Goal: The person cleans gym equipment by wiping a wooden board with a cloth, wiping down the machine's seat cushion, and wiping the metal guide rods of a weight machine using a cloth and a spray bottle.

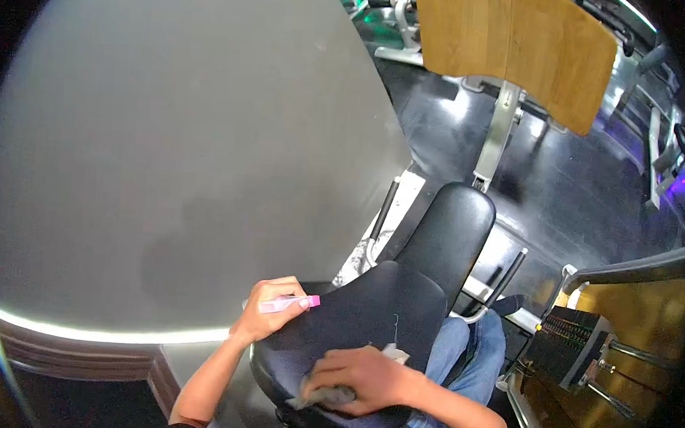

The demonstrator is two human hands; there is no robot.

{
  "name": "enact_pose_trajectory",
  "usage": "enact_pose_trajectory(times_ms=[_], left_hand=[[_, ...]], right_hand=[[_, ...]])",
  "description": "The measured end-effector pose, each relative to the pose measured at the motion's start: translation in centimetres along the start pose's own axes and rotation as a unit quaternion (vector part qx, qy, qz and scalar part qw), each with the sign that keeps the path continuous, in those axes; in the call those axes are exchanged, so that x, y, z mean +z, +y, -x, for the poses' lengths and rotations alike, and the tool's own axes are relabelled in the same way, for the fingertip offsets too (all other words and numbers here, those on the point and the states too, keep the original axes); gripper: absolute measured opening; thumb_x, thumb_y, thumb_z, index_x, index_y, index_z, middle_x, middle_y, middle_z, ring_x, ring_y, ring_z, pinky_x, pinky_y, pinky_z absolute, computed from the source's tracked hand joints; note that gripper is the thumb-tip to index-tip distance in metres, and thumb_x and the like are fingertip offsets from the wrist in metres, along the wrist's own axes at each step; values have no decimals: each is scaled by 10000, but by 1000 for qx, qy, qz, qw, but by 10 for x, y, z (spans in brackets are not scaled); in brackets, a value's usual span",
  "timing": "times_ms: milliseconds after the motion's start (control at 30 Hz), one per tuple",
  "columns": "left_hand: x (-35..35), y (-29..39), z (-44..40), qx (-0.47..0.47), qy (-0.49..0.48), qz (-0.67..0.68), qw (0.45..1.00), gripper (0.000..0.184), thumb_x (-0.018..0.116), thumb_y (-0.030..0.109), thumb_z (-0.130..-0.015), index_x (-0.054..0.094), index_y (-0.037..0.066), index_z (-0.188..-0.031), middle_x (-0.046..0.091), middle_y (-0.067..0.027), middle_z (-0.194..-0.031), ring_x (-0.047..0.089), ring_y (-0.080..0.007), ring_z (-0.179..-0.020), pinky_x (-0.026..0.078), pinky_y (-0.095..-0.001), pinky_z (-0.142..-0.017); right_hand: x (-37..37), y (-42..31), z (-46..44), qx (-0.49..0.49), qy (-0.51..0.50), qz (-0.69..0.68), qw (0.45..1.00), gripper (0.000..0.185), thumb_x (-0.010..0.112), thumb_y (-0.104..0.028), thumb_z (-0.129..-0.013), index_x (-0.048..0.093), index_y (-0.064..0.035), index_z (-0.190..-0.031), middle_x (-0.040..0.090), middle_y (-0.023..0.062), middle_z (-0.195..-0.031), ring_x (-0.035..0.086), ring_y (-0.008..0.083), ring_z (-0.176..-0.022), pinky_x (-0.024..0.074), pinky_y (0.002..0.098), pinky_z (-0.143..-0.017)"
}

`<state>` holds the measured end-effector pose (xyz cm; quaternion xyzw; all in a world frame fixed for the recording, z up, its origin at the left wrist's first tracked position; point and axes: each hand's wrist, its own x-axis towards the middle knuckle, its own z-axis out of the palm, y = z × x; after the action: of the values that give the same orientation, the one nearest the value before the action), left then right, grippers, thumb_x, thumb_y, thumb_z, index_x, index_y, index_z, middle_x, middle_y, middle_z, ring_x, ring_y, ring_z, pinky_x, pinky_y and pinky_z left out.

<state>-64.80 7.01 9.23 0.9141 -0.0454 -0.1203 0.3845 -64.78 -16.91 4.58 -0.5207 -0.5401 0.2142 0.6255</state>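
My left hand (274, 310) is closed around a small pale bottle with a bright pink end (280, 304), above the left edge of a black padded seat (377, 301). Lower on the same padding, my right hand (361, 378) is closed on a grey cloth (325, 397), pressed to the surface and slightly blurred. A whitish bit of the cloth or something similar shows beside that hand's wrist. A thin light thread-like mark (396, 325) lies on the pad, just above the right hand.
Beyond the seat runs a longer black pad (454, 228), with black-gripped handles (385, 208) on both sides. A grey wall (191, 144) rises at left. At right stands a weight stack (564, 342). A wooden board (514, 37) is ahead. Jean-clad legs (459, 352) are beside the seat.
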Motion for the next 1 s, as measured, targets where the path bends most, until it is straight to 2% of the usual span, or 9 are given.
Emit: enact_pose_trajectory(times_ms=[100, 167, 233, 367, 500, 567, 767, 900, 1000], left_hand=[[1, -5, 2, -15, 63, 78, 995, 233, 630, 197, -887, 666, -14, -794, 601, -74, -729, 558, -137, -597, 431, -302, -565], [4, -11, 11, -22, 204, 186, 961, 268, 575, 190, -917, 665, -26, -786, 608, -62, -746, 525, -95, -556, 399, -253, -517], [8, -16, 18, -3, 238, 201, 950, 274, 564, 189, -923, 672, -30, -798, 609, -61, -746, 514, -85, -549, 387, -244, -506], [9, -26, 12, 59, 324, 245, 912, 291, 538, 185, -939, 684, -39, -824, 611, -56, -747, 488, -61, -539, 365, -223, -491], [11, -25, 18, 73, 403, 301, 861, 332, 473, 211, -955, 612, -55, -816, 601, -95, -767, 496, -86, -540, 391, -232, -509], [11, -30, 26, 74, 465, 349, 810, 360, 461, 246, -958, 610, -54, -825, 604, -97, -769, 502, -91, -535, 398, -232, -517], [11, -38, 32, 64, 482, 347, 802, 375, 455, 268, -969, 606, -45, -827, 596, -100, -770, 508, -104, -545, 407, -244, -529], [17, -38, 33, 50, 491, 420, 762, 336, 519, 232, -947, 630, -47, -794, 621, -82, -766, 471, -77, -552, 367, -236, -542], [22, -44, 36, 50, 481, 434, 760, 333, 518, 233, -948, 642, -50, -825, 629, -87, -774, 479, -84, -556, 376, -241, -543]], right_hand=[[-4, 21, 6, 38, 62, 22, 997, 228, 686, -179, -761, 683, -143, -986, 647, 75, -889, 643, 301, -847, 524, 405, -740], [-6, 28, 1, 129, 91, 85, 984, 202, 683, -177, -776, 692, -130, -972, 662, 86, -906, 655, 308, -840, 528, 400, -733], [-6, 33, -13, 153, 90, 115, 977, 183, 671, -173, -793, 697, -115, -964, 667, 96, -907, 655, 320, -828, 529, 410, -725], [3, 0, -49, 122, 57, 157, 978, 189, 667, -112, -788, 692, -86, -973, 659, 95, -882, 650, 295, -845, 517, 384, -741], [5, -21, -59, 68, -5, 109, 992, 244, 697, -55, -753, 702, -84, -995, 678, 82, -936, 645, 280, -878, 517, 369, -791], [-2, -8, -50, 97, -3, 75, 992, 235, 694, -45, -753, 709, -75, -985, 695, 83, -957, 662, 255, -928, 517, 347, -826], [-9, 31, -48, 251, 46, 156, 954, 237, 681, -60, -762, 690, -58, -999, 686, 113, -957, 663, 272, -904, 516, 370, -832], [-2, 9, -69, 223, 40, 158, 961, 239, 687, -47, -755, 698, -58, -993, 689, 112, -964, 662, 269, -907, 516, 370, -833], [0, -14, -84, 165, -27, 117, 979, 245, 693, -29, -738, 714, -71, -978, 694, 104, -983, 660, 268, -926, 516, 370, -844]])
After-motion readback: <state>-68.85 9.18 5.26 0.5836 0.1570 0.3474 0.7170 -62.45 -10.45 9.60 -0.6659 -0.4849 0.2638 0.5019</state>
